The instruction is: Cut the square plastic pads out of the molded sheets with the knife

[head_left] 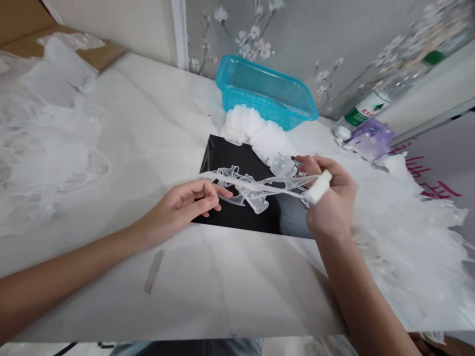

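My right hand (331, 200) is closed around a strip of translucent white plastic parts (256, 187), with a small white block (319, 187) sticking up at its end beside my thumb. The strip stretches leftward above a black board (274, 217), and thin flat pieces branch from it. My left hand (195, 200) lies by the strip's far end, fingers loosely bent and apart; no firm grip shows, and any light contact is hard to judge. Rounded white plastic pieces (272, 141) lie overlapping along the board's back edge.
A blue plastic basket (267, 106) stands at the back. Heaps of translucent plastic lie left (44, 153) and right (408, 237). Behind the right heap are a bottle (367, 109) and a purple packet (374, 136). Cardboard (107, 52) sits back left; a tape scrap (154, 272) marks the white table.
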The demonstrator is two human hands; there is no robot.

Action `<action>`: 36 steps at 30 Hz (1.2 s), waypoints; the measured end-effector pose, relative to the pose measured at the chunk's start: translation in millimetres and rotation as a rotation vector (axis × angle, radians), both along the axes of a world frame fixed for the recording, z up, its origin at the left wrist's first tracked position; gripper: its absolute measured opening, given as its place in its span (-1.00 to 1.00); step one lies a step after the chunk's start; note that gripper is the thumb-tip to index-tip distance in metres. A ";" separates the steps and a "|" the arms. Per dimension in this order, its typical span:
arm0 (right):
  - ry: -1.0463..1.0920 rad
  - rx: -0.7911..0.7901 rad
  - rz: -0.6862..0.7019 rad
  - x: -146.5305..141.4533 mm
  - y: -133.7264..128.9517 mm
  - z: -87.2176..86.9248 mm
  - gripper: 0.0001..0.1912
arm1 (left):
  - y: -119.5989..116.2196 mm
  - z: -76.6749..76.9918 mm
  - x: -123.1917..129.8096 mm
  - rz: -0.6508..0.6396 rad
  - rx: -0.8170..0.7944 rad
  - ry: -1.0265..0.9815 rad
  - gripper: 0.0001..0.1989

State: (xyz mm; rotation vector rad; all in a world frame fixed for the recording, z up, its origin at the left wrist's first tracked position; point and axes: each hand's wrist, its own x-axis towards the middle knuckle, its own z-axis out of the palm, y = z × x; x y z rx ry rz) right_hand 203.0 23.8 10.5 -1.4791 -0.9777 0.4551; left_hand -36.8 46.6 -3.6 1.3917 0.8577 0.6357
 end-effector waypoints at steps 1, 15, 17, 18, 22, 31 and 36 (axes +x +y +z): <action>-0.141 0.056 -0.059 3.0 -0.3 1.7 -0.76 | 0.3 -0.5 0.2 -0.003 0.003 0.009 -0.79; -0.745 0.394 0.407 -57.2 -33.5 -17.3 -0.87 | -14.7 -1.3 15.0 0.161 0.153 0.333 -0.59; -0.681 0.410 0.359 -59.4 -35.3 -14.2 -0.83 | -14.7 -2.4 14.4 0.126 0.243 0.357 -0.54; -0.670 0.409 0.349 -58.8 -35.6 -12.2 -0.79 | -14.6 -3.4 13.6 0.093 0.328 0.393 -0.56; -0.807 0.357 0.475 -41.8 -30.9 -3.0 -0.56 | -14.5 -7.9 9.0 0.046 0.761 0.631 -0.74; -0.022 -0.045 0.020 38.4 4.6 10.3 -0.80 | -7.1 -7.2 3.9 0.272 0.572 0.519 -0.79; -0.227 -0.664 0.349 56.2 4.9 3.4 -0.79 | 3.3 -4.8 3.5 0.465 0.101 0.057 -0.75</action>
